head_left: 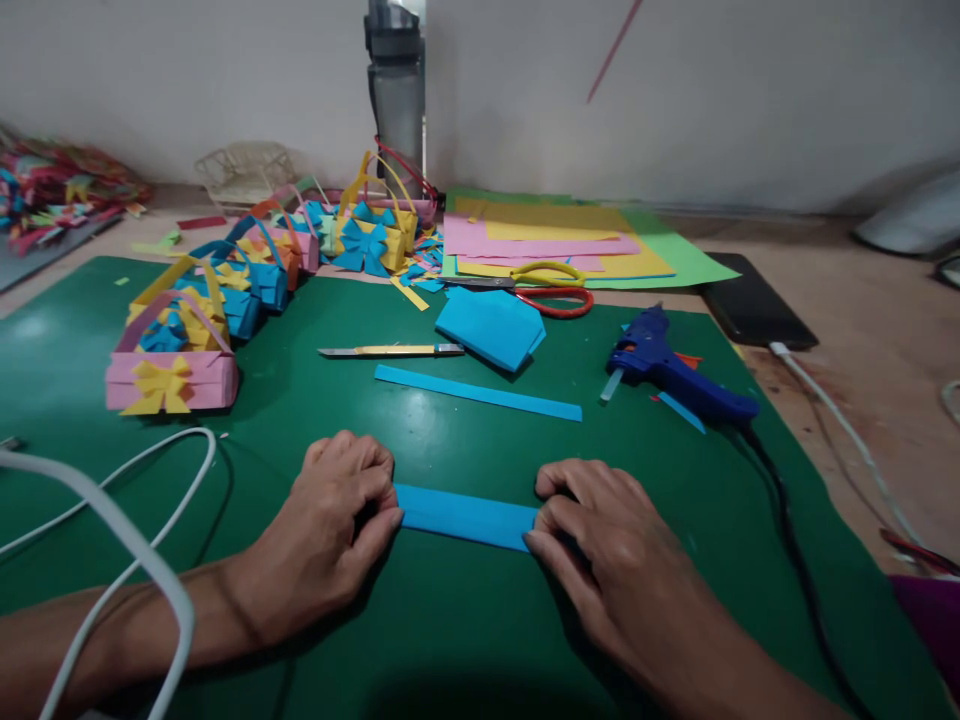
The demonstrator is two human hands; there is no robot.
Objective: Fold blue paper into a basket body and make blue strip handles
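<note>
A folded blue paper strip lies low over the green mat, stretched between my two hands. My left hand pinches its left end between thumb and curled fingers. At the right end, my right hand grips the paper the same way. Beyond them rests a narrower blue paper strip, apart from both hands. Behind that are a yellow craft knife and some folded blue paper. A blue glue gun lies to the right, its cord running toward me.
Small paper baskets with bows line the left. Scissors lie by stacked coloured paper at the back. A bottle stands by the wall. A phone is at right; a white cable loops across my left forearm.
</note>
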